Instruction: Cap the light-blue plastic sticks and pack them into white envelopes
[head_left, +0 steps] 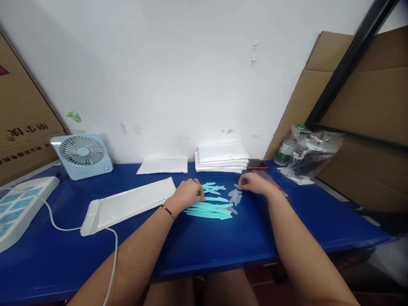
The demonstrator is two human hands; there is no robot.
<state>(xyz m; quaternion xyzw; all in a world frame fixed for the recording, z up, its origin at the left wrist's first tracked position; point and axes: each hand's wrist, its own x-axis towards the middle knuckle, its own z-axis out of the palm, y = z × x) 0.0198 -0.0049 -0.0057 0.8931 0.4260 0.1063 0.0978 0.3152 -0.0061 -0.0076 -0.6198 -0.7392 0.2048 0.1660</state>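
Several slim turquoise sticks (208, 209) lie roughly side by side on the blue table, with more of them crossing behind. My left hand (188, 193) has its fingers closed on a turquoise stick that points right. Just right of the sticks is a small loose heap of translucent caps (235, 196). At the back edge of that heap, my right hand (253, 183) pinches one small translucent cap between thumb and fingertips. The two hands are apart, with the heap and stick ends between them.
A long white padded envelope (130, 204) lies left, crossed by a white cable. Stacked white envelopes (221, 156) and another (162, 165) sit by the wall. A fan (83, 154) and power strip (24, 202) stand left; a bottle (284, 152) and plastic bag (314, 153) stand right.
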